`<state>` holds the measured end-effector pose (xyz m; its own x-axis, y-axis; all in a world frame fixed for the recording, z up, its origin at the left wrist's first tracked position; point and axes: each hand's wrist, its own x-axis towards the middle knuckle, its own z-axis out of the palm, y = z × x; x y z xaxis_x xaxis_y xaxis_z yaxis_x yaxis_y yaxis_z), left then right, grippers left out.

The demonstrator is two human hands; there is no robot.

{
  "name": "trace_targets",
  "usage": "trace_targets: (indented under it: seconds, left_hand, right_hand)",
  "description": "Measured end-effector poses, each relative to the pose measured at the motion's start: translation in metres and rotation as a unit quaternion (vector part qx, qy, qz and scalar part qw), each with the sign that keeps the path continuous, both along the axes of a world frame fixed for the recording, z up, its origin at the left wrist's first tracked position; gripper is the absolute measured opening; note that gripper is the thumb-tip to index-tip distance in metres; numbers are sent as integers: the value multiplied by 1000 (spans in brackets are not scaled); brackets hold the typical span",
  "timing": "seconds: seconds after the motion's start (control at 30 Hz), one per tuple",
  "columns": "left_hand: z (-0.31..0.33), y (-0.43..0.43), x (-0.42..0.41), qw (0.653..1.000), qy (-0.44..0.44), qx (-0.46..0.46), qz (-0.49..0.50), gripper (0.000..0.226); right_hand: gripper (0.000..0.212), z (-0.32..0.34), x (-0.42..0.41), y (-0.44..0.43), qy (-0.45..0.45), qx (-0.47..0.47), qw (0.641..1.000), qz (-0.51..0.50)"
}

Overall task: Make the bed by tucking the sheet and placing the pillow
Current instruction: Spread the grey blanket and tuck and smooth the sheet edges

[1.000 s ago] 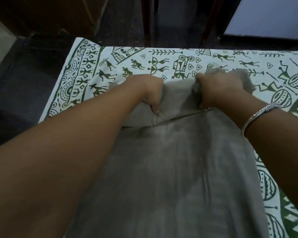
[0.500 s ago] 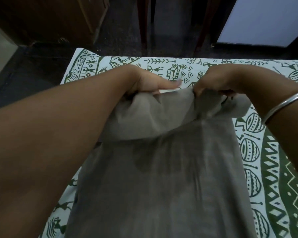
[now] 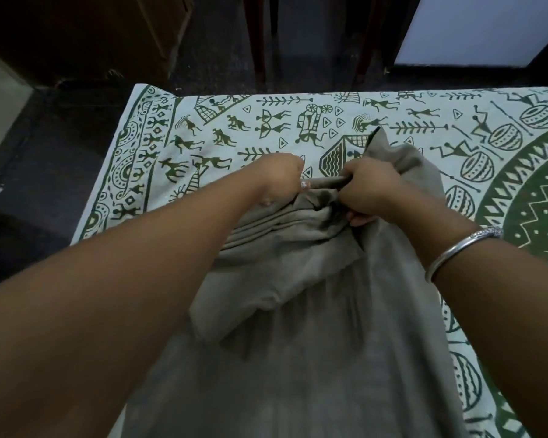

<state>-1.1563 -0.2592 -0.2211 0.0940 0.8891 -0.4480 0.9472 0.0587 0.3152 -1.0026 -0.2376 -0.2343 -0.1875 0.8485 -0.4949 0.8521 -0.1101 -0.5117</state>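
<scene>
On the sheet (image 3: 266, 121), grey pillowcase (image 3: 314, 358) lengthwise away, left hand (image 3: 277, 177) and right hand (image 3: 374, 191) clutching far end

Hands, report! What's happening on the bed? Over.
Tight grip, left hand and right hand, on bunched plain grey cloth. Beneath it, white-and-green printed bedsheet. Nothing blocking in view.

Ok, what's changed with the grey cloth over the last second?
The left hand and right hand have drawn closer together, bunching the far end of the grey cloth into tight folds; a second ago it lay flatter and wider. Both still grip it. The printed sheet stays spread flat underneath.
</scene>
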Motion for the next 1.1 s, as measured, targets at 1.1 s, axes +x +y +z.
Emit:
trace_targets:
  seconds: [1.1]
  left_hand:
    - [54,-50,-14,964,31,265,15,64]
  right_hand:
    - [38,54,-16,-26,121,252,957,80]
